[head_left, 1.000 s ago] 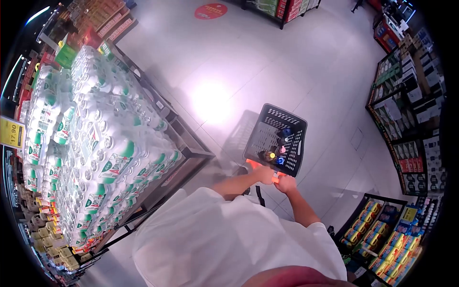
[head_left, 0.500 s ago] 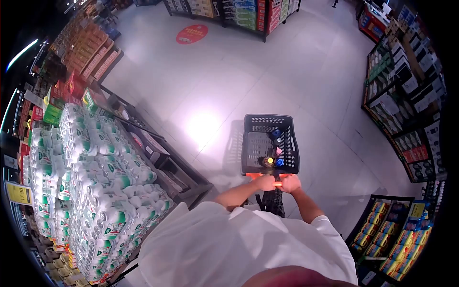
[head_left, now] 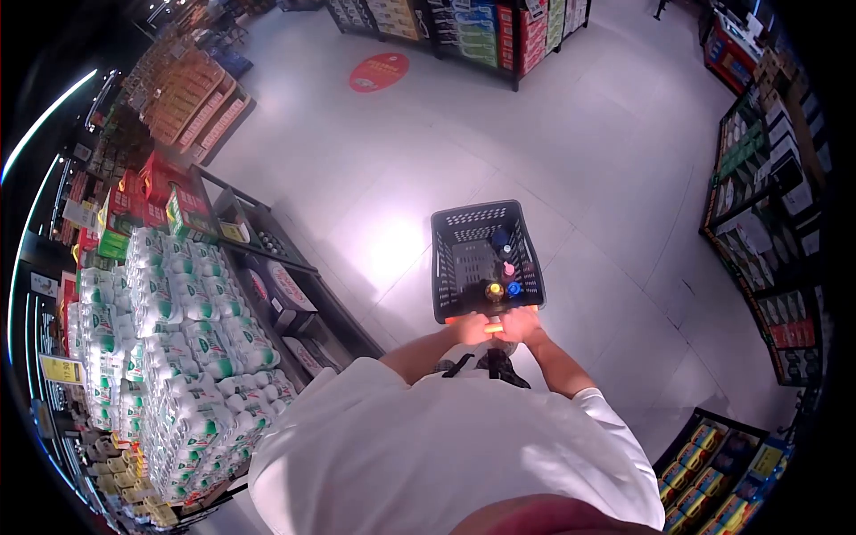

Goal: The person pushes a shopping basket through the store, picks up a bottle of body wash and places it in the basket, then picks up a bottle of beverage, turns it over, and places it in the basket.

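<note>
A dark grey shopping cart basket (head_left: 473,260) with perforated walls stands in front of my body. Both hands are wrapped round its orange handle (head_left: 494,328): my left hand (head_left: 469,329) on the left part, my right hand (head_left: 521,325) close beside it on the right. Inside the basket, near the handle end, are several bottles, among them one with a yellow cap (head_left: 495,290), one with a blue cap (head_left: 514,288) and one with a pink top (head_left: 509,268).
Stacked packs of white-and-green bottles (head_left: 201,357) rise on the left beside a dark shelf unit (head_left: 357,334). Shelves (head_left: 758,232) line the right, with a low display (head_left: 704,464) at lower right. A stocked shelf (head_left: 464,36) stands ahead across the floor (head_left: 571,152).
The basket and both hands have shifted slightly left in view. The far shelf, floor sticker and left-hand displays sit further right and lower. My grip on the handle stays.
</note>
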The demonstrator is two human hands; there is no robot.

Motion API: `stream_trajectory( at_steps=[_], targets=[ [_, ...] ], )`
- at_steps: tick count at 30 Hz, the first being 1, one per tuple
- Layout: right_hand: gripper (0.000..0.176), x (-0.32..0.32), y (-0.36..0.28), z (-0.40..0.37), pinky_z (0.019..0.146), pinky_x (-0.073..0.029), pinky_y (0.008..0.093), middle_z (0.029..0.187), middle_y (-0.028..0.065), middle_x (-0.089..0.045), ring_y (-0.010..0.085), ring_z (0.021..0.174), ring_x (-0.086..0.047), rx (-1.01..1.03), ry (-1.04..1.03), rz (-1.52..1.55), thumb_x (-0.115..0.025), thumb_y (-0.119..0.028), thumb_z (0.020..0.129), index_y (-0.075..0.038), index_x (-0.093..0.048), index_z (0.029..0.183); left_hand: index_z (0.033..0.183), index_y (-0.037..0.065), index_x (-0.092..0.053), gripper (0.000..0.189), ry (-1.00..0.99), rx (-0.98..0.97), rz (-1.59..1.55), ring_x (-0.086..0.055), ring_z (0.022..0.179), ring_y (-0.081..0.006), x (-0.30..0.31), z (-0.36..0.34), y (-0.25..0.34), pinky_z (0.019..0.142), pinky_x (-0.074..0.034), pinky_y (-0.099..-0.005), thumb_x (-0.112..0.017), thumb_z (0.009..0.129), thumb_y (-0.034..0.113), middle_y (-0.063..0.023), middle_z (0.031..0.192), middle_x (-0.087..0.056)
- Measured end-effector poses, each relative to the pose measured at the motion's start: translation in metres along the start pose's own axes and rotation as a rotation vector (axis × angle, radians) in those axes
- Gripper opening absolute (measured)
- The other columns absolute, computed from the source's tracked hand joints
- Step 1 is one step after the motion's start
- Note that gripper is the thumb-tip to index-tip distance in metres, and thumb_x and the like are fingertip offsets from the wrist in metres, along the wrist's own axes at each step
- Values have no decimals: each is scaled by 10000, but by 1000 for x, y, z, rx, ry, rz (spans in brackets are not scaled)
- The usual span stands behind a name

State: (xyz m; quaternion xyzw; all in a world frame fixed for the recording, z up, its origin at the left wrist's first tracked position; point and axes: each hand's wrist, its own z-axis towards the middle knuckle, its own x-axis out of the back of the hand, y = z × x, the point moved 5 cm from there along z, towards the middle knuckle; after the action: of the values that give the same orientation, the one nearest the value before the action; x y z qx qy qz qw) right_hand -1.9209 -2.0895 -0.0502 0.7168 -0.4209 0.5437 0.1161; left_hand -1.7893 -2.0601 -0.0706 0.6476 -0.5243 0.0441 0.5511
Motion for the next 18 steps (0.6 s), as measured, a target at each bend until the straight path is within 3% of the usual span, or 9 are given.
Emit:
stream_trajectory(
  at_steps=[6, 12, 16, 18],
  targets=[
    [394, 37, 31, 58, 708, -535, 450, 834, 130, -708, 314, 786, -691, 45, -38, -17, -620, -464, 758, -104, -709, 891, 784, 24, -681, 339, 256, 90, 105, -654, 793, -384, 37, 38, -32, 699, -532, -463, -684, 711, 355, -187, 797, -673],
    [327, 72, 61, 124, 734, -535, 438, 859, 110, -712, 288, 804, -692, 96, -29, -59, -634, -422, 757, -129, -713, 879, 793, 54, -690, 303, 266, 230, 36, -657, 810, -375, 87, 78, -61, 730, -535, -456, -675, 711, 346, -186, 820, -678],
    [299, 95, 80, 175, 716, -539, 427, 843, 104, -712, 292, 787, -691, 90, 19, -61, -659, -402, 739, -132, -715, 855, 793, 51, -691, 300, 216, 308, -90, -662, 819, -365, 152, 94, -59, 744, -534, -447, -664, 726, 342, -186, 835, -682],
    [295, 105, 88, 204, 689, -537, 433, 812, 101, -708, 295, 754, -690, 138, 19, -73, -669, -401, 732, -132, -712, 843, 903, 64, -706, 371, 145, 354, -48, -651, 916, -329, 166, 110, -84, 798, -523, -443, -662, 712, 380, -157, 914, -688]
  ],
)
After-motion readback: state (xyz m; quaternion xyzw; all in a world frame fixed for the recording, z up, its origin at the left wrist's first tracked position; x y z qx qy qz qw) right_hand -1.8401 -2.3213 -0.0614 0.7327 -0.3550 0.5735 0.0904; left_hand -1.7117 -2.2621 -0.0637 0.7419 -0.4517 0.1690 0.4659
